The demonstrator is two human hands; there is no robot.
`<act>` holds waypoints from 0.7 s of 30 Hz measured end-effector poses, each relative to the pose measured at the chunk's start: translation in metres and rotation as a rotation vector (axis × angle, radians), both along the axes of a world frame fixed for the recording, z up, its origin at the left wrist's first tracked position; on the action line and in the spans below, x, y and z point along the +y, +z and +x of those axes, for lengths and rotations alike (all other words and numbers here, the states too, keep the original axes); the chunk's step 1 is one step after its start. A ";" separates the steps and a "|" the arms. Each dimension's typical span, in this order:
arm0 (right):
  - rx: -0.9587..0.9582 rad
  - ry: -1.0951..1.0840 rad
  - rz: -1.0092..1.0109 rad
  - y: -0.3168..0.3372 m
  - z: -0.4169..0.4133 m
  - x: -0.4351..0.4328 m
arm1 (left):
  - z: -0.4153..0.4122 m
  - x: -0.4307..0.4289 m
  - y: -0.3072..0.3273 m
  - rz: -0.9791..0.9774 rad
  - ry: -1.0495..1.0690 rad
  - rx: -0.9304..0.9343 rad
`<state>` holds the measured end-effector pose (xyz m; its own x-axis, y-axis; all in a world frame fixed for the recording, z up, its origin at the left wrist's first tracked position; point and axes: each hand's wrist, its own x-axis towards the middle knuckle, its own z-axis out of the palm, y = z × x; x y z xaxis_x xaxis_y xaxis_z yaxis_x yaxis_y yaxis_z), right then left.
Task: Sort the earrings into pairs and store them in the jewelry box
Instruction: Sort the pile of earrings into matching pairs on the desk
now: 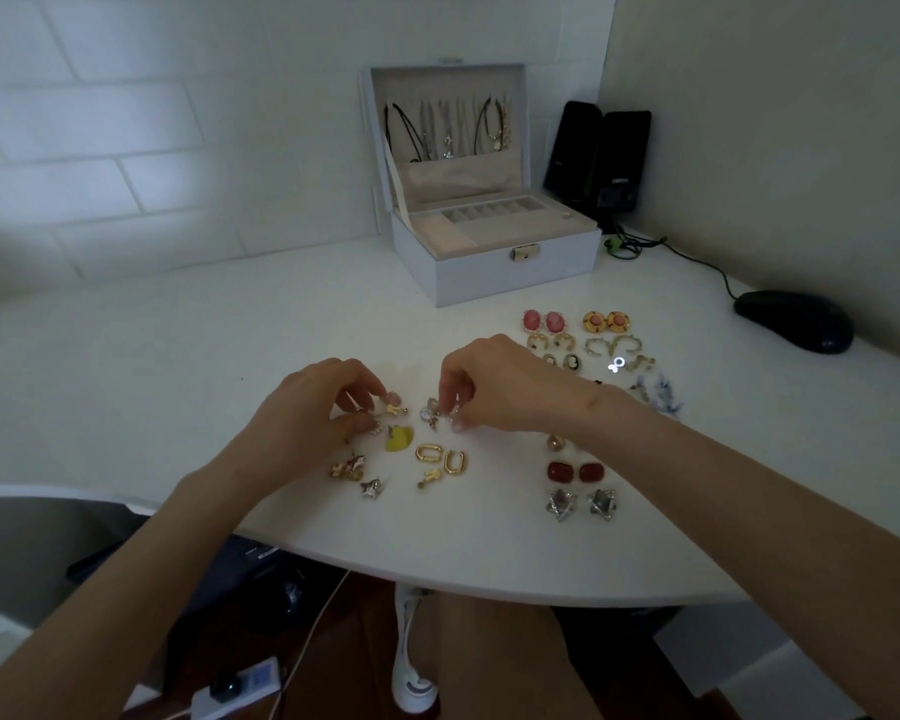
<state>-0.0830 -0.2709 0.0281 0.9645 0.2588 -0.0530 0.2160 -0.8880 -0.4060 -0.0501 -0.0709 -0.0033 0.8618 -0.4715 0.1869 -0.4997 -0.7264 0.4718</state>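
Pinching with curled fingertips, the left grip (318, 407) holds a small gold earring (395, 409) and the right grip (494, 387) a silvery, clear-stoned earring (431, 412), both low over the white counter (178, 366). Unsorted pieces lie below them, among them a yellow heart (400, 438) and two gold oblong hoops (428, 453), while matched pairs sit in rows to the right: pink ovals (532, 320), dark red cushions (559, 471), grey star studs (560, 504). Behind them the pale jewelry box (515, 267) stands open, necklaces (448, 127) hanging in its lid.
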 end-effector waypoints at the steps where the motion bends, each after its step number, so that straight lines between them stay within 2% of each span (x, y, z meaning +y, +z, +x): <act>1: 0.001 -0.006 -0.001 0.000 0.000 -0.001 | 0.000 0.001 0.000 -0.001 0.000 -0.002; 6: 0.013 -0.016 0.004 0.000 0.000 0.000 | 0.001 0.006 0.006 -0.137 0.073 -0.031; 9: -0.004 -0.012 0.013 0.002 -0.003 0.000 | 0.001 0.010 0.011 -0.155 0.125 -0.083; 17: 0.011 -0.047 0.281 0.014 -0.010 -0.005 | 0.003 0.013 0.005 -0.050 0.097 0.009; 21: 0.010 -0.037 0.290 0.014 -0.015 -0.005 | 0.007 0.008 -0.001 -0.026 0.120 0.066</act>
<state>-0.0980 -0.2762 0.0420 0.9733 0.2296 0.0087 0.1807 -0.7416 -0.6461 -0.0431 -0.0634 -0.0039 0.9226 -0.3600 0.1383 -0.3770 -0.7664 0.5201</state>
